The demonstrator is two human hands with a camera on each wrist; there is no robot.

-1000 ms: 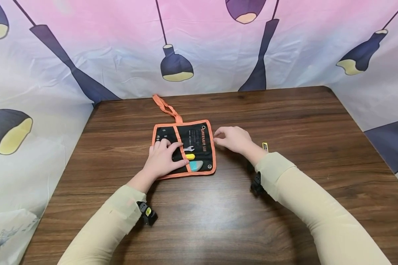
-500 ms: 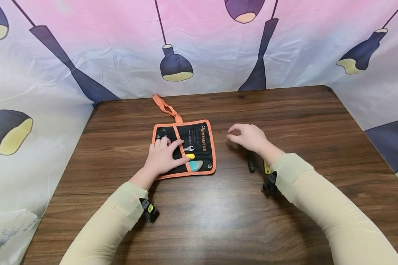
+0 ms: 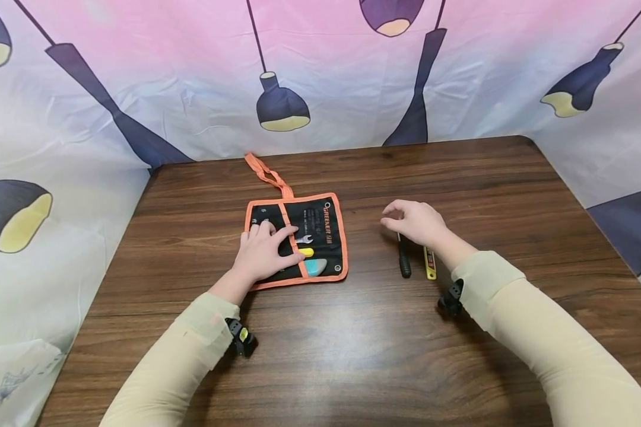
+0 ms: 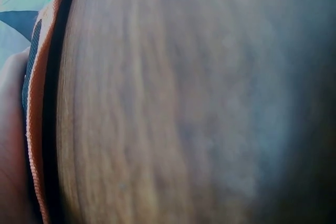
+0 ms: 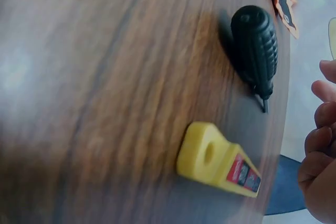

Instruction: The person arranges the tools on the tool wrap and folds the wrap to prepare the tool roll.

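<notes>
A black tool pouch (image 3: pixel 333 252) with orange edging lies flat on the table. My left hand (image 3: pixel 257 254) rests on its left part, thumb and fingers spread over the orange-trimmed pocket edge. From the pockets stick out a small open-end wrench (image 3: pixel 305 239), a yellow end (image 3: pixel 307 252) and a teal and grey piece (image 3: pixel 315 267). To the pouch's right, my right hand (image 3: pixel 419 225) hovers with loosely bent fingers and holds nothing. Below it lie a screwdriver (image 3: pixel 404 265) with a black ribbed handle and a yellow tool (image 5: pixel 203 153) with a hole and a red-black label.
An orange strap (image 3: pixel 267 174) runs from the pouch toward the back edge of the brown wooden table (image 3: pixel 326 350). A cloth (image 3: pixel 208 112) printed with hanging lamps stands behind and around the table.
My right hand has moved away from the pouch's right edge, to the right, uncovering the screwdriver and the yellow tool. My left hand stays on the pouch.
</notes>
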